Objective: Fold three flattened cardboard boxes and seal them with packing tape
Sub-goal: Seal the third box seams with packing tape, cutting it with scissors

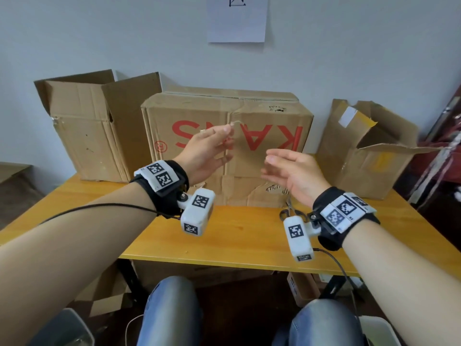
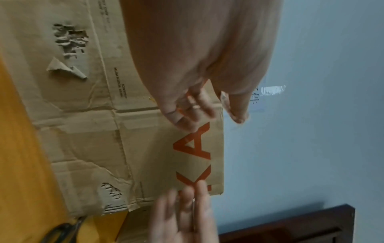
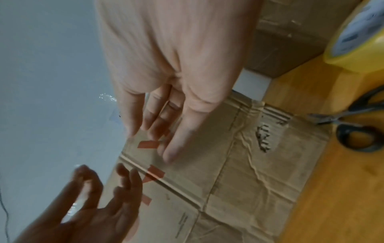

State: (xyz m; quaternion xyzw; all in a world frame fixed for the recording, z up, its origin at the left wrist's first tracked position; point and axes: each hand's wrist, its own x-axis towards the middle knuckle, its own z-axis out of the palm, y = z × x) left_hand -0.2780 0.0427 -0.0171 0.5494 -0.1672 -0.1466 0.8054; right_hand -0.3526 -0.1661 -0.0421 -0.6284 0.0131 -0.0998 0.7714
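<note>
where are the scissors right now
The scissors lie on the yellow table by the front right corner of the middle box, under the right hand, with the tape roll nearby.

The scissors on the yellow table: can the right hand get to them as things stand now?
Probably yes. The right hand is open and holds nothing, and the scissors lie uncovered on the table, just below that wrist, in front of the box with red letters. Nothing appears to block the way.

The middle cardboard box (image 1: 262, 116) bears upside-down red letters "KA".
</note>
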